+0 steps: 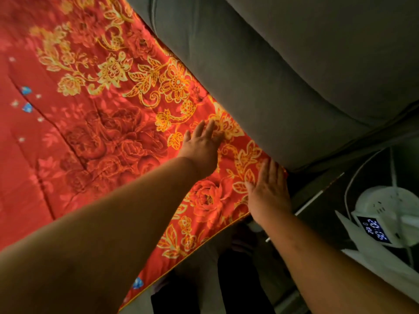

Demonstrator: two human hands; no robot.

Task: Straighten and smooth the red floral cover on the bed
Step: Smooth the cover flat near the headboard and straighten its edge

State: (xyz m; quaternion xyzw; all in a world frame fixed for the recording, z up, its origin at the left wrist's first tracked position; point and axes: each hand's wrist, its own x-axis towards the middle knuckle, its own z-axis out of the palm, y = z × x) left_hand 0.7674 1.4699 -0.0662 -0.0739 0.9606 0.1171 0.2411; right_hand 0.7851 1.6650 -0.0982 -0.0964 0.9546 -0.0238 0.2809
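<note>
The red floral cover (95, 123), printed with gold flowers and dark red roses, lies spread over the bed and fills the left and middle of the view. My left hand (203, 145) rests flat on it, palm down and fingers spread, close to the headboard. At the cover's corner, my right hand (268, 191) presses flat on the fabric with fingers together, right at the edge beside the headboard. Neither hand grips anything. Soft creases run across the cover's left part.
A grey padded headboard (283, 71) runs along the cover's upper right edge. To the right stands a dark bedside table (322, 211) with a white device showing a lit digital display (375, 230) and white cables. Below the cover's edge the floor is dark.
</note>
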